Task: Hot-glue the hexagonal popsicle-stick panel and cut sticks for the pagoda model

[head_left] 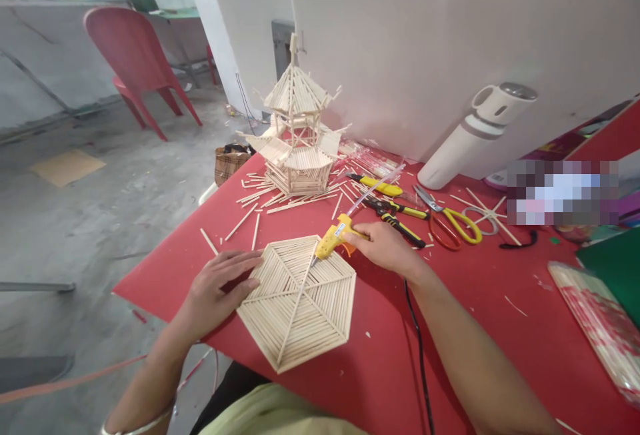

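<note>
A flat hexagonal panel of thin wooden sticks lies on the red table, with longer sticks crossing it corner to corner. My left hand rests at its left edge, fingers stretched out and the thumb apart, touching the sticks. Wrapped round a yellow hot glue gun is my right hand. The gun's nozzle points down at one of the crossing sticks near the upper part of the panel, and a clear glue stick juts from its back. Whether the nozzle touches the wood I cannot tell.
Behind the panel stands a stick-built pagoda amid loose sticks. Pliers, a yellow cutter, scissors and a white flask are to the right. A black cord trails toward the front edge. Packaged sticks lie far right.
</note>
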`<state>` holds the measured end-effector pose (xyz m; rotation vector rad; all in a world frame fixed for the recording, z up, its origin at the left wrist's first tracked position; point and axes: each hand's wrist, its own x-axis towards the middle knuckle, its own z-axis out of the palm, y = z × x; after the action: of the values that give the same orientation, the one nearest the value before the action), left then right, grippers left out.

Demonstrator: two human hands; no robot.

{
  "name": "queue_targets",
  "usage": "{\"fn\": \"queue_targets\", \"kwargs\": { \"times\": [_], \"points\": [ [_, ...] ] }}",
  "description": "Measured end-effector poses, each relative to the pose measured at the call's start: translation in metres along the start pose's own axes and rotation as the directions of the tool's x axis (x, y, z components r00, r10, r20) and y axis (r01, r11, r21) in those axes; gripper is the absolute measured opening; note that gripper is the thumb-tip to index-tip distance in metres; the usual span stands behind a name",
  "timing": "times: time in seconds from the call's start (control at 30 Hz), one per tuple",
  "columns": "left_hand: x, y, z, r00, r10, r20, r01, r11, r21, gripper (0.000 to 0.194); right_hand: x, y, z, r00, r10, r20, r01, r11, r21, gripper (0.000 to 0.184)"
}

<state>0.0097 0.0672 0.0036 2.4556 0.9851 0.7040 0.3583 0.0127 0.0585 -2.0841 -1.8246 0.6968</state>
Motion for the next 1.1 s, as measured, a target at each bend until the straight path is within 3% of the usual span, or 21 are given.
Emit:
{"fn": "queue_targets", "kwargs": {
  "times": [0.57, 1.1],
  "points": [
    [0.0018, 0.0024, -0.0016, 1.0, -0.001, 0.023, 0.001, 1.0, 0.017, 0.035, 0.0001, 0.0018, 0.0032, 0.999, -0.04, 0.001, 0.04, 0.999, 0.032, 0.046],
    [0.0034, 0.0061, -0.0019, 1.0, -0.008, 0.013, 0.008, 1.0, 0.017, 0.036, 0.0009, 0.0032, 0.002, 0.999, 0.014, -0.046, -0.013, 1.0, 0.013, 0.045]
  ]
}}
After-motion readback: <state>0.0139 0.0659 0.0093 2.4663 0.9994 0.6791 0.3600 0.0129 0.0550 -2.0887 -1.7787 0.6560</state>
